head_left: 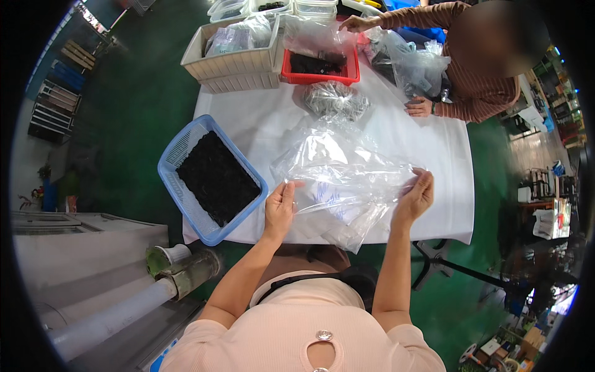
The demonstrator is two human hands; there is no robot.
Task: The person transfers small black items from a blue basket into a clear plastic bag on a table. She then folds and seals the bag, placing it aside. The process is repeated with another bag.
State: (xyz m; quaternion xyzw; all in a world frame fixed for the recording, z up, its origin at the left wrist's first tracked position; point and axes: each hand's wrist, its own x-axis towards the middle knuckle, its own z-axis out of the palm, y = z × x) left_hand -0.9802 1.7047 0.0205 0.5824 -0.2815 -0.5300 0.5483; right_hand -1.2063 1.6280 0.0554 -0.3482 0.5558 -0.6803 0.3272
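A large clear plastic bag (338, 164) with blue handwriting is spread between my two hands over the near edge of the white-covered table. My left hand (282, 208) pinches its left edge, thumb and fingers closed on the film. On the other side my right hand (418, 195) grips the bag's right edge, the plastic bunched at the fingers. Left of my left hand stands a blue plastic basket (170, 177) holding a layer of small black pieces (217, 177), too fine to name. Just beyond the bag lies another clear bag (334, 99) filled with small greyish parts.
At the back, a red tray (290, 77) with black pieces stands beside stacked beige crates (238, 65) with bagged items. Across the white table (446, 180), a co-worker in a striped sleeve (474, 110) handles clear bags (418, 68). A grey pipe (118, 316) runs at lower left.
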